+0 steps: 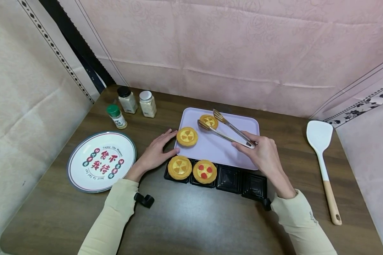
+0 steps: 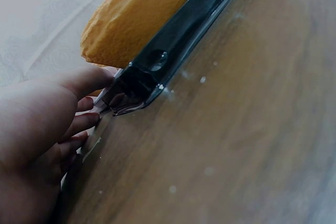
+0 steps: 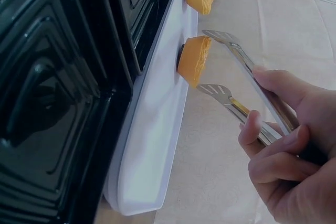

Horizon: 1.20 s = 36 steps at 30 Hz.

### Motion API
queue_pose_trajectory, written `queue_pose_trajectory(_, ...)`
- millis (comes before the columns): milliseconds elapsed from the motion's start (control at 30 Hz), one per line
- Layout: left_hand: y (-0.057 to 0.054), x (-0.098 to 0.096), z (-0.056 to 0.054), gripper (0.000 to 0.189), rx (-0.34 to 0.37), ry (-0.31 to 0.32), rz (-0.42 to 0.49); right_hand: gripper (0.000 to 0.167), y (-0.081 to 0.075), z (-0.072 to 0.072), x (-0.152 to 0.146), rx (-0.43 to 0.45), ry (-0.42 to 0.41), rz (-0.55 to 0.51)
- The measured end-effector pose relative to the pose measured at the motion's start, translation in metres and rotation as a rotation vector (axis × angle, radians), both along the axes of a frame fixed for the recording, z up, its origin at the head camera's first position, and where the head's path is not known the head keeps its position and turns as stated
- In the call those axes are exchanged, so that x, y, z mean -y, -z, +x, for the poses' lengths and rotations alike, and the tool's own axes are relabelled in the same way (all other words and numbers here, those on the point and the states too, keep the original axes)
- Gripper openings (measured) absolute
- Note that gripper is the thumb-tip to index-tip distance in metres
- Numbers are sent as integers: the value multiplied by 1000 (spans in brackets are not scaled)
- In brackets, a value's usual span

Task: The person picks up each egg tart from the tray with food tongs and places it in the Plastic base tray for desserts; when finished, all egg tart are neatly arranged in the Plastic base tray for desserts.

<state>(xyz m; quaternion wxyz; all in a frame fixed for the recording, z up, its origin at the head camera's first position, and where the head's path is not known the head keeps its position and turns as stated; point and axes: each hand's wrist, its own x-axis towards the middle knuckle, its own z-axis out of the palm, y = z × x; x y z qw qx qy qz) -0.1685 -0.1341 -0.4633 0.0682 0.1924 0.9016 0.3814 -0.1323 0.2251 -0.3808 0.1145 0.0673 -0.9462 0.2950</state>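
My right hand (image 1: 264, 153) grips a pair of metal tongs (image 1: 231, 127), whose spread tips stand on either side of an egg tart (image 1: 208, 121) at the back of the lilac tray (image 1: 223, 150). In the right wrist view the tips are just off that tart (image 3: 193, 59). My left hand (image 1: 154, 151) touches the tray's left edge, its fingers extended, beside another tart (image 1: 187, 136). In front of the tray lies a black plastic holder (image 1: 228, 178) with square compartments. Its left compartments carry a yellow-patterned tart (image 1: 179, 168) and one with red dots (image 1: 205, 171).
A white plate with red lettering (image 1: 102, 162) lies at the left. Behind it stand a green-capped jar (image 1: 116, 116), a black-capped jar (image 1: 127, 100) and a white-capped jar (image 1: 148, 104). A white spatula with wooden handle (image 1: 323, 166) lies at the right. Fabric (image 1: 226, 53) hangs behind the table.
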Motion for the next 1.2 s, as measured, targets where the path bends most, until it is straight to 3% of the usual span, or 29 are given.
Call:
queue_pose_trajectory(433, 1, 0, 0, 66, -7, 3, 5, 49, 1, 0, 3, -8, -47, -1)
queue_pose_trajectory(833, 2, 0, 0, 66, -9, 2, 2, 50, -1, 2, 0, -31, -41, -16)
queue_pose_trajectory(1000, 2, 0, 0, 66, -11, 1, 5, 47, -10, 15, -11, -75, -84, -42)
queue_pose_trajectory(1200, 1, 0, -1, 66, -10, 4, 14, 45, -27, 46, -47, -171, -173, -52)
